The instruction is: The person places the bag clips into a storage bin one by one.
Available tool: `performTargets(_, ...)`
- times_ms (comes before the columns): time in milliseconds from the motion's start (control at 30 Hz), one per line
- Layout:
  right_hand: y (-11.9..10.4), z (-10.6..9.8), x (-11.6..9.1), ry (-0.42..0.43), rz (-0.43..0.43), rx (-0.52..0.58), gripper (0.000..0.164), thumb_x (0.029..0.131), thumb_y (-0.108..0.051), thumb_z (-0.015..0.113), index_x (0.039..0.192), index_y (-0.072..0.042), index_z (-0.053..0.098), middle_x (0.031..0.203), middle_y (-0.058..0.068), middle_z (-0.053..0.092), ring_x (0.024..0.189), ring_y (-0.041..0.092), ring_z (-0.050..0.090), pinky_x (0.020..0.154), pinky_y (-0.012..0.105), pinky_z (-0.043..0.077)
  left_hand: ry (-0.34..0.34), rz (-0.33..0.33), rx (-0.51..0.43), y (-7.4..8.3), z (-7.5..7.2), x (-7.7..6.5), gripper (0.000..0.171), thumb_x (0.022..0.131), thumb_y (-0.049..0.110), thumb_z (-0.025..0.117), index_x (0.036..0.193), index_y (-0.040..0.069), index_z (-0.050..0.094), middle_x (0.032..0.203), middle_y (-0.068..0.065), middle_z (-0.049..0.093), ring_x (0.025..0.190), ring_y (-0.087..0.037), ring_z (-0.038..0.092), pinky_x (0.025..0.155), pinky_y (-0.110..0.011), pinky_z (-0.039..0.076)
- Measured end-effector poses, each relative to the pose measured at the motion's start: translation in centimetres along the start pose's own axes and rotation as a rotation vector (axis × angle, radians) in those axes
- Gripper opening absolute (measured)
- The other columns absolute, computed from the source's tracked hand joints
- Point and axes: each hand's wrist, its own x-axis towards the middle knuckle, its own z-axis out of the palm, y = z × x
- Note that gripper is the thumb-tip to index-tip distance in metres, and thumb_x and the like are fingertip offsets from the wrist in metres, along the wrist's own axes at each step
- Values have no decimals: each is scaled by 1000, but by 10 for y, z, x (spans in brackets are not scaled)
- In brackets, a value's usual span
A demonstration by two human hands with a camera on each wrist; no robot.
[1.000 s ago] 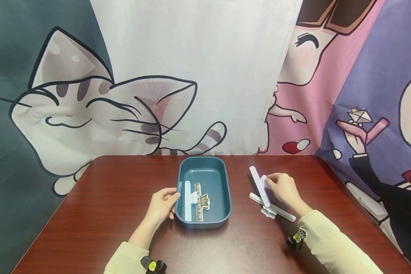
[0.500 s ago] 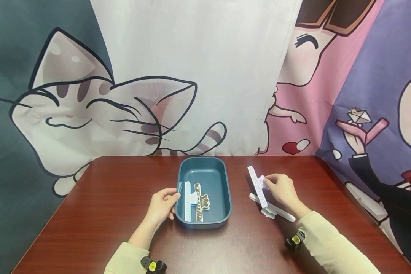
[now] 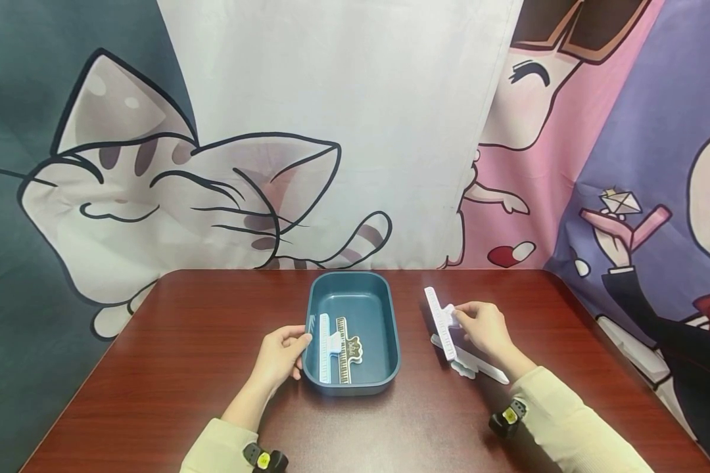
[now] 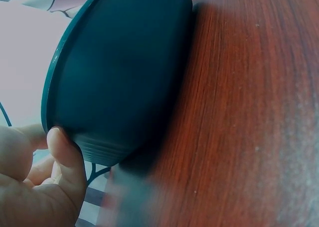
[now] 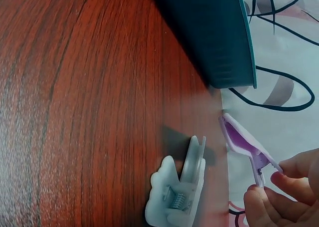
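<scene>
A blue-green plastic bin [image 3: 355, 389] stands on the table, and my left hand [image 3: 278, 355] pinches its left rim between thumb and fingers. Inside lie a pale blue clip [image 3: 325, 348] and a gold-and-black patterned clip [image 3: 344, 348], side by side along the left. To the right of the bin, my right hand [image 3: 484, 326] pinches the handle of a pale purple clip [image 3: 441, 325]. The right wrist view shows that purple clip [image 5: 244, 139] held above the tabletop. Below it a white clip [image 5: 182, 197] with a scalloped handle lies on the table, partly covered in the head view.
The reddish-brown wooden table [image 3: 355, 440] carries the bin near its far edge. Behind it hangs a cloth backdrop [image 3: 355, 131] with a cartoon cat and figures. A small black camera [image 3: 264, 458] is strapped to my left wrist.
My right hand has shifted slightly left with the purple clip, which now stands a little further left over the white clip. The left hand and bin have kept their place.
</scene>
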Motion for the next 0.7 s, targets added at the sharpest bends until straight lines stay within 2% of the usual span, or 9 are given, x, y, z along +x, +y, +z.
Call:
performTargets(333,-1,3,0,-29,50,161,27,97,-5,62,112,17,67,79,14,69,63,22,69,57,36,62,3,-4,9,0,0,-1,32,97,2,66,125,-13,61,62,-6,56,43,-10,47,36,-19,43)
performTargets(500,-4,4,1,-46,72,235,27,97,-3,62,114,18,66,71,8,62,64,16,63,58,32,62,3,-2,9,0,0,0,32,97,1,65,125,-13,61,61,-5,56,43,-10,47,36,-19,42)
performTargets(700,-9,4,-1,-72,97,282,29,99,-6,61,115,18,65,72,6,61,65,15,64,61,34,63,0,0,10,-1,0,0,32,97,1,65,125,-13,61,61,-5,56,43,-10,47,37,-19,42)
